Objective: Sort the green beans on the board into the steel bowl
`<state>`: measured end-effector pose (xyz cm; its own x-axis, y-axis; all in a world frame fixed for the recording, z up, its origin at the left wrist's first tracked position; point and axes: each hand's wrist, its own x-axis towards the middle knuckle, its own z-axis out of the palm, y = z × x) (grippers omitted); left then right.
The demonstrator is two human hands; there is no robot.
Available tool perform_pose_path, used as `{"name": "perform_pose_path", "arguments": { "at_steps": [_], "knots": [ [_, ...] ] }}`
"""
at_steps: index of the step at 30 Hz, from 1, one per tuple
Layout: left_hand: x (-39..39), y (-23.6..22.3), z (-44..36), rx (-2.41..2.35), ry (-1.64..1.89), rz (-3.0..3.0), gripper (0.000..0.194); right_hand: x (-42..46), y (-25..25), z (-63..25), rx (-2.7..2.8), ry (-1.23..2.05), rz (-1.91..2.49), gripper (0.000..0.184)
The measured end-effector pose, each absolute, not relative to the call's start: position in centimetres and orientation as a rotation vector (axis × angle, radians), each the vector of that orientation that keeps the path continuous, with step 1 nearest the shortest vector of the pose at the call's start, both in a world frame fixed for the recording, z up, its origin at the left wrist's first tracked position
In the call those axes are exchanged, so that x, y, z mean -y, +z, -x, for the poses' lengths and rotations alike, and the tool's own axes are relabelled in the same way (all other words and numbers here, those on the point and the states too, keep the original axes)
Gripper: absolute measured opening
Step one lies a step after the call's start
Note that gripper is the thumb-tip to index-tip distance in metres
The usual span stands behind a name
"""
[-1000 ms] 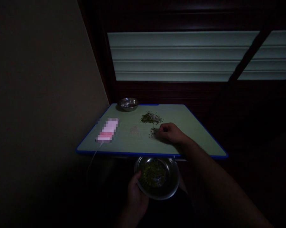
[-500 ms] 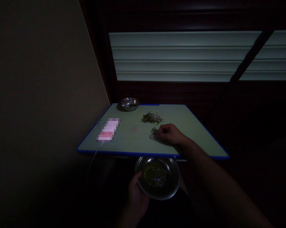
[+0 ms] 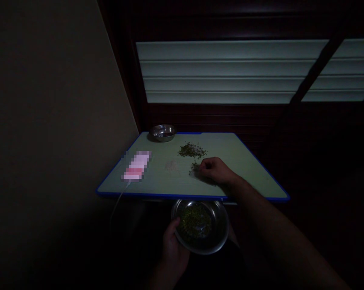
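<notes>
Below the table's front edge, my left hand (image 3: 175, 245) grips the left rim of a metal bowl (image 3: 219, 235), thumb over the rim. Small green bits, perhaps beans or seeds, lie inside it. My right hand (image 3: 215, 169) rests over the pale green tabletop (image 3: 245, 157) with its fingers curled together; whatever they may pinch is hidden. Just left of those fingers lies a small scatter of green bits (image 3: 194, 166). A larger pile of green bits (image 3: 191, 150) spreads farther back. Toward the left is a patch of pale bits (image 3: 171, 165), too small to make out.
A second metal bowl (image 3: 163, 133) stands at the table's back left corner. Nearer on the left lies a pixelated phone-like device (image 3: 137, 166) with a white cable (image 3: 117, 203) hanging over the front edge. A wall (image 3: 115, 100) borders the left, and slatted panels (image 3: 224, 72) stand behind.
The whole view has shifted slightly. My right hand stays curled by the small scatter, and my left hand keeps hold of the bowl.
</notes>
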<state>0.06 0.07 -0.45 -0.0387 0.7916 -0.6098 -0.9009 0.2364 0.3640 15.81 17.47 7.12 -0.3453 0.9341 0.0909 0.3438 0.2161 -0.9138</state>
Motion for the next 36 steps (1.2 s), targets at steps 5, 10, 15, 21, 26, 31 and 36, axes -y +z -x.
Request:
{"name": "perform_pose_path", "arguments": {
  "at_steps": [5,10,15,21,26,31,36],
  "knots": [
    [-0.08,-0.58,-0.02,-0.868,1.357,0.177,0.027,-17.62,7.17,-15.84,1.803,0.989,1.242,0.018],
    [-0.15,-0.33,-0.10,-0.856,1.361,0.185,0.022,-17.51,7.20,-15.75,1.812,1.047,1.233,0.017],
    [-0.13,-0.40,-0.08,-0.844,1.361,0.177,0.020,-17.55,6.96,-15.71,1.834,1.001,1.208,0.018],
    [-0.17,-0.48,-0.09,-0.851,1.374,0.183,0.024,-17.59,6.75,-15.77,1.817,1.088,1.194,0.018],
    [-0.18,-0.57,-0.10,-0.839,1.377,0.194,0.027,-17.60,6.69,-15.49,1.824,1.097,1.173,0.021],
    [-0.14,-0.64,-0.13,-0.824,1.375,0.198,0.026,-17.30,6.93,-15.02,1.820,1.149,1.150,0.023],
    [-0.16,-0.61,-0.17,-0.818,1.392,0.193,0.021,-17.35,7.38,-15.51,1.762,1.024,1.192,0.024]
  ]
}}
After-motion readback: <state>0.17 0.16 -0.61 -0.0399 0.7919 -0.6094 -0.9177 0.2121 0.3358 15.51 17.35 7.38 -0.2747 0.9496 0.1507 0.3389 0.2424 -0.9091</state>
